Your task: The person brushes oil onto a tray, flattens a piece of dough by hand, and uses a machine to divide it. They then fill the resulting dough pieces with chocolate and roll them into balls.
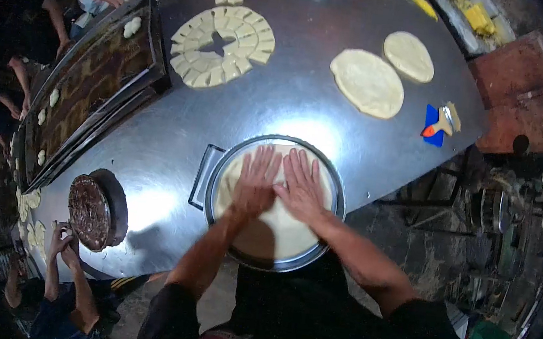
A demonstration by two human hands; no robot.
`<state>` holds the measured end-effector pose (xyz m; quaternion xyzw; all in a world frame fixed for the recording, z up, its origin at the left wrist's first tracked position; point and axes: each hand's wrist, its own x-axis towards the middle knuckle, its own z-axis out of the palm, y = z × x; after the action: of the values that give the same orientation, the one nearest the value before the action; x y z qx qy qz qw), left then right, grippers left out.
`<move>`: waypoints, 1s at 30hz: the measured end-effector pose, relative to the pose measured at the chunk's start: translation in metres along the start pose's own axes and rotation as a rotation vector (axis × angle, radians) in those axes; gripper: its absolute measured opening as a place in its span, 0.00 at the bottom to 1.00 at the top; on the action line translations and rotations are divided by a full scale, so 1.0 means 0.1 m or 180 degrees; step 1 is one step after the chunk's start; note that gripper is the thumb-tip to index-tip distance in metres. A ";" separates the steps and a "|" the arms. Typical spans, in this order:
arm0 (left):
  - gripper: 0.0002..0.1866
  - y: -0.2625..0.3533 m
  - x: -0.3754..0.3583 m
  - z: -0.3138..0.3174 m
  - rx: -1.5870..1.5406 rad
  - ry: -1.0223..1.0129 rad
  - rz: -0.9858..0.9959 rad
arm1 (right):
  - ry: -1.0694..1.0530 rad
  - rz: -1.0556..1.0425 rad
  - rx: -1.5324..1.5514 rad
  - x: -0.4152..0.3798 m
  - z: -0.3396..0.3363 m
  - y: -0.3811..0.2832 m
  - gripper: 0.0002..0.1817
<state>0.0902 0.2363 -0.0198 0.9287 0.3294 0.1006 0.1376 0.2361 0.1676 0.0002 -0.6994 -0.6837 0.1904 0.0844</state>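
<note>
While both palms lie flat, fingers spread and gripping nothing, the left hand point(255, 184) and right hand point(301, 187) press side by side on the dough sheet point(279, 226) inside the round metal pan point(218, 177). Pan sits at the near edge of the steel table point(305, 100), handle to its left. Far right: two flattened dough rounds point(367, 82), touching. Right of those, a brush point(442, 123) on a blue scraper. Far centre: ring of cut dough pieces point(221, 45). Left: long dark tray point(96, 78) with small dough lumps. Near left: dark round disc point(90, 211), another person's hands point(64, 244) just beside it.
</note>
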 end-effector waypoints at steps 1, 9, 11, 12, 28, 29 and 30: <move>0.33 0.01 -0.03 -0.01 -0.0001 -0.0049 0.0004 | -0.0021 0.0024 0.0038 -0.04 0.01 0.00 0.39; 0.17 -0.60 0.23 -0.54 -0.0524 0.1061 -0.0666 | -0.0335 -0.0791 -0.0437 0.35 -0.29 0.23 0.38; 0.15 -0.72 0.17 -0.54 -0.0638 0.0324 -0.1229 | -0.0531 -0.0800 -0.0241 0.67 -0.33 0.26 0.40; 0.15 -0.60 0.03 -0.62 -0.0602 0.0358 -0.1262 | -0.0801 -0.0613 -0.0158 0.77 -0.40 0.12 0.40; 0.28 -0.76 -0.77 -0.22 -0.1273 0.0080 -0.1588 | -0.0238 -0.1179 -0.0335 0.61 -0.15 0.03 0.35; 0.31 -0.64 -0.86 -0.20 -0.0455 0.0196 -0.1534 | -0.0246 -0.1208 -0.0175 0.67 -0.09 0.06 0.33; 0.35 -0.49 -0.97 -0.21 0.0373 0.0286 -0.1427 | -0.0714 -0.1121 -0.0233 0.77 -0.28 -0.04 0.30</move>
<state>-0.0183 0.2150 -0.0253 0.8333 0.5385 0.0894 0.0876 0.2420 0.2482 0.0155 -0.5462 -0.8069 0.2244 0.0143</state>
